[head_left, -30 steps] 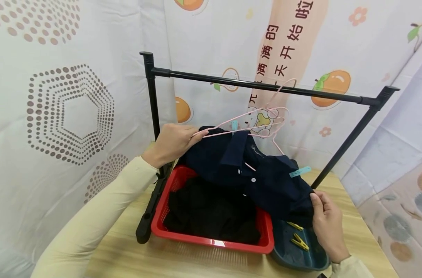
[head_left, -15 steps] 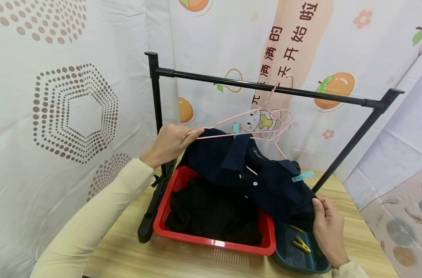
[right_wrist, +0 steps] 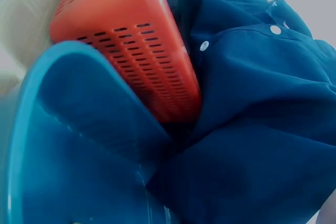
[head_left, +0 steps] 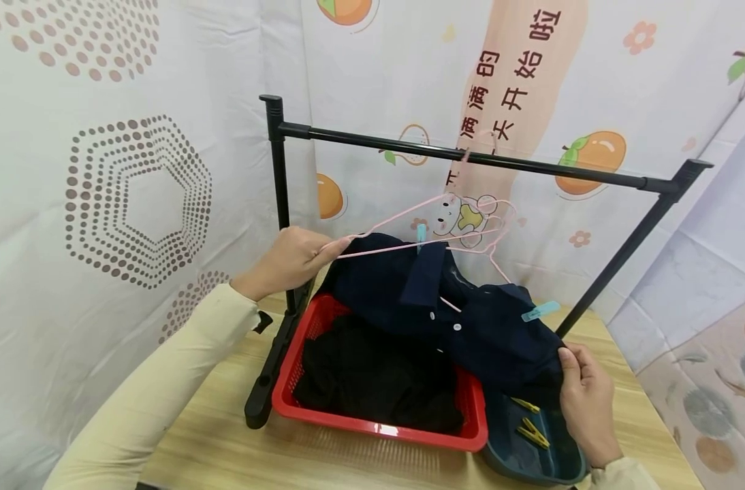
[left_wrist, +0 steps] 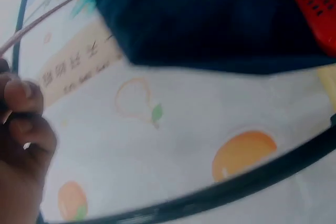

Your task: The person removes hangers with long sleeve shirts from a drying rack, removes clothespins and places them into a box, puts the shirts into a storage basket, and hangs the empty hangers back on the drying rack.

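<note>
In the head view my left hand (head_left: 289,263) pinches the left end of a pink hanger (head_left: 403,211), whose hook is at the rack's top bar. A second pink hanger (head_left: 500,267) runs into the neck of a navy collared shirt (head_left: 372,282). My right hand (head_left: 587,398) pinches the shirt's right-side edge between thumb and fingers. Light blue clothespins sit on the shirt, one clothespin (head_left: 421,237) near the collar and another clothespin (head_left: 541,311) at the right shoulder. The right wrist view shows the shirt's buttoned front (right_wrist: 262,87). Only curled fingers (left_wrist: 31,124) show in the left wrist view.
A black rack (head_left: 372,141) spans the wooden table (head_left: 225,408). Under the shirt stands a red basket (head_left: 378,429) with black cloth (head_left: 372,381) in it. To its right is a dark teal bin (head_left: 507,449) with yellow clothespins (head_left: 533,433). Printed curtains (head_left: 372,82) hang behind.
My left hand has shifted left and slightly down with the hanger, and its hook has slid left along the bar. My right hand still holds the shirt's edge, nearly in place.
</note>
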Action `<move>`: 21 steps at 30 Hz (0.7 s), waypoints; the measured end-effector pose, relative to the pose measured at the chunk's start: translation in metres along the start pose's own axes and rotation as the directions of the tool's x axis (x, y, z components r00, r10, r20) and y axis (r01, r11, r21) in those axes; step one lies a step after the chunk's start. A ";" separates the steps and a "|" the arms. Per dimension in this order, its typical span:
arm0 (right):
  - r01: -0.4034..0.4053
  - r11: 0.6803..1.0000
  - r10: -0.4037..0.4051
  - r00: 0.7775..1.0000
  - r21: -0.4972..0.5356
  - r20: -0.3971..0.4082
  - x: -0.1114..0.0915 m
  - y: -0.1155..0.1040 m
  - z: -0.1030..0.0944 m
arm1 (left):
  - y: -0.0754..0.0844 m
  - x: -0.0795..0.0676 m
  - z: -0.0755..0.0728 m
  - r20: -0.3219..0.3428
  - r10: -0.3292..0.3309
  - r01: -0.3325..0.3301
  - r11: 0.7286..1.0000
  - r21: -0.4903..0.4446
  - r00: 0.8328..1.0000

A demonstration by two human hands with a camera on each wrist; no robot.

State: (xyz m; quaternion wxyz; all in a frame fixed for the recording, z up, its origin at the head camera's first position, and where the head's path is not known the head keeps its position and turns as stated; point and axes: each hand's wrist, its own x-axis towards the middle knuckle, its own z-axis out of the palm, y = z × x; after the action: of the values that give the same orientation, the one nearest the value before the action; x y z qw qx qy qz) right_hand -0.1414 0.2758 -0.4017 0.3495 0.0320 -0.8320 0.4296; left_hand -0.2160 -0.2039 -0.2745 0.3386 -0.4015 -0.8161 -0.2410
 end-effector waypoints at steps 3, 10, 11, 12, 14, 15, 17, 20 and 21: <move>-0.023 1.000 0.023 1.000 -0.011 -0.005 -0.001 0.004 -0.002 | 0.000 0.003 -0.010 0.012 -0.035 0.035 0.999 -0.031 0.999; 0.035 0.999 -0.035 0.999 0.005 -0.006 -0.003 0.004 -0.002 | 0.005 0.007 -0.019 0.022 -0.099 0.100 0.995 -0.028 0.995; 0.049 0.999 -0.049 0.999 0.007 -0.002 -0.004 0.004 -0.002 | 0.004 0.005 -0.020 0.010 -0.107 0.107 0.994 -0.030 0.994; 0.056 0.998 -0.056 0.998 0.009 0.002 -0.004 0.003 -0.002 | 0.003 0.003 -0.020 -0.004 -0.119 0.118 0.992 -0.035 0.993; 0.061 0.998 -0.061 0.998 0.007 0.011 -0.005 0.002 -0.001 | 0.001 -0.002 -0.021 -0.033 -0.141 0.139 0.989 -0.048 0.989; 0.056 0.998 -0.056 0.998 0.004 0.014 -0.005 0.001 -0.001 | -0.001 -0.004 -0.021 -0.042 -0.154 0.152 0.987 -0.054 0.987; 0.050 0.999 -0.050 0.998 0.005 0.024 -0.006 0.001 -0.002 | -0.002 -0.010 -0.022 -0.056 -0.177 0.173 0.982 -0.076 0.983; 0.045 0.999 -0.045 0.998 0.008 0.047 -0.008 0.001 -0.003 | -0.004 -0.018 -0.025 -0.059 -0.201 0.193 0.974 -0.122 0.978; 0.050 0.999 -0.051 0.997 0.013 0.055 -0.009 0.001 -0.003 | -0.004 -0.021 -0.027 -0.054 -0.217 0.207 0.967 -0.147 0.975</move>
State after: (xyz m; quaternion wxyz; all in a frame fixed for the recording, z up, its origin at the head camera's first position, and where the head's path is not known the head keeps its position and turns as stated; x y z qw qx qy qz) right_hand -0.1336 0.2769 -0.4068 0.3369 0.0667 -0.8379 0.4243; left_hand -0.2004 -0.2345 -0.2730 0.3100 -0.3261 -0.8230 -0.3468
